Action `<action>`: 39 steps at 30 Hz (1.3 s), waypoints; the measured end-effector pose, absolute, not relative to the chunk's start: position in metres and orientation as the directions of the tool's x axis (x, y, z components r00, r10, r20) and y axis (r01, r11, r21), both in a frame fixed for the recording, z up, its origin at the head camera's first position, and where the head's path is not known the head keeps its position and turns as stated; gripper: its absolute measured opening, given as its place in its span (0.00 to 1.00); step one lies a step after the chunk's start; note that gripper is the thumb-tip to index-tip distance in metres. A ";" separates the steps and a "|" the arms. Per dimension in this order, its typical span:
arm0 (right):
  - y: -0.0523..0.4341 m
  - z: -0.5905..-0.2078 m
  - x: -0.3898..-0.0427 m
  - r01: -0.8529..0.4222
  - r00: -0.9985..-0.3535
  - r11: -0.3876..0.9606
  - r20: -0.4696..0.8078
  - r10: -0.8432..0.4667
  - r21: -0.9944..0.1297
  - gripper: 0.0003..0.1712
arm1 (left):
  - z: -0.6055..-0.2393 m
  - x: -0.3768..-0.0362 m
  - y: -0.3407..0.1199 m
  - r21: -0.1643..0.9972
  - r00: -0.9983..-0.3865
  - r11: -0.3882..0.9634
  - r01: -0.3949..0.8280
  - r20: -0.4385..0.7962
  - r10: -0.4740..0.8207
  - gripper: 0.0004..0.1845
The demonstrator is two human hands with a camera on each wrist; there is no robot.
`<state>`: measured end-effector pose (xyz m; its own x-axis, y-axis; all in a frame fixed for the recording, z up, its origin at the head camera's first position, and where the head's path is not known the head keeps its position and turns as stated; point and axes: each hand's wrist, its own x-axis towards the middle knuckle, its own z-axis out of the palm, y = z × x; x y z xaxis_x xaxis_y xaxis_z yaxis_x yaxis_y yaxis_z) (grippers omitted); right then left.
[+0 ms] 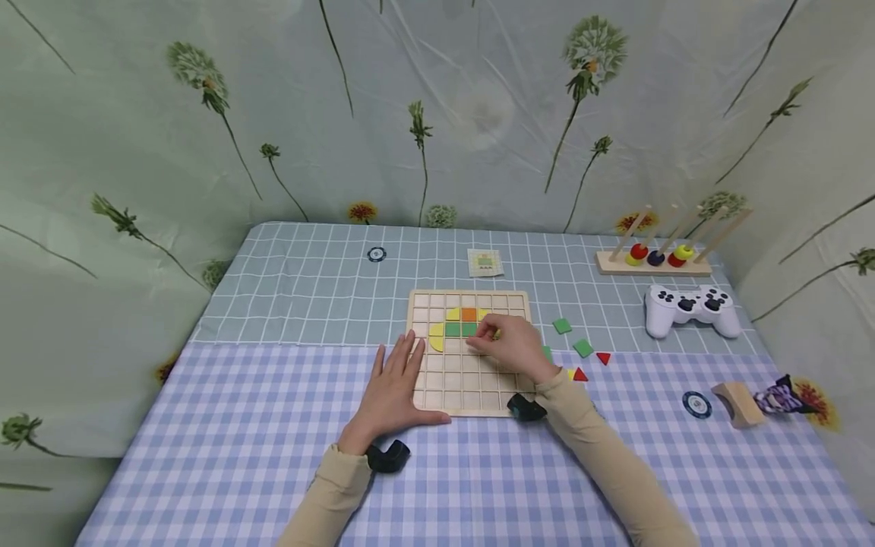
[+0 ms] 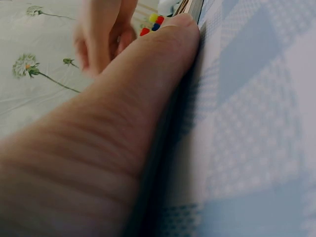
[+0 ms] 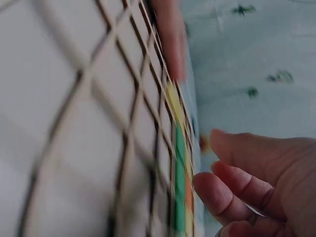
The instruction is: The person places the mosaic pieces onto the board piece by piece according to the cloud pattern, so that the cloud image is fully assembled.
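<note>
A wooden grid board (image 1: 472, 387) lies on the table, with yellow curved pieces (image 1: 436, 343), green squares (image 1: 453, 329) and an orange square (image 1: 469, 314) set in its cells. Over the green row is my right hand (image 1: 509, 346), its fingers bent. In the right wrist view a gap separates thumb (image 3: 237, 145) and forefinger, and no piece shows between them. My left hand (image 1: 393, 387) rests at the board's left edge with fingers spread, its thumb along the near edge. Part of the pattern is hidden beneath the right hand.
Loose green squares (image 1: 562, 326) and red triangles (image 1: 604, 358) lie right of the board. A small pattern card (image 1: 485, 263) is behind it. Farther right are a bead stand (image 1: 652, 266), a white game controller (image 1: 690, 310), a round chip (image 1: 696, 405) and a wooden arch block (image 1: 738, 405).
</note>
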<state>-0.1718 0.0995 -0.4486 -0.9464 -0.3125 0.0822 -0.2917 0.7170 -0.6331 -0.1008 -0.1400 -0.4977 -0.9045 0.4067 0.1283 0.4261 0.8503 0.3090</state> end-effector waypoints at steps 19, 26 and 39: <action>0.217 -0.452 -0.179 0.077 -0.996 0.895 0.005 0.088 -0.439 0.25 | -0.499 -0.101 -0.140 0.304 -0.907 0.855 0.420 0.121 0.402 0.69; 0.213 -0.454 -0.184 0.063 -0.998 0.870 -0.004 0.069 -0.489 0.19 | -0.495 -0.100 -0.139 0.316 -0.911 0.855 0.410 0.102 0.399 0.69; 0.178 -0.442 -0.179 -0.013 -0.999 0.795 0.033 0.008 -0.606 0.10 | -0.497 -0.099 -0.140 0.322 -0.909 0.851 0.415 0.117 0.399 0.69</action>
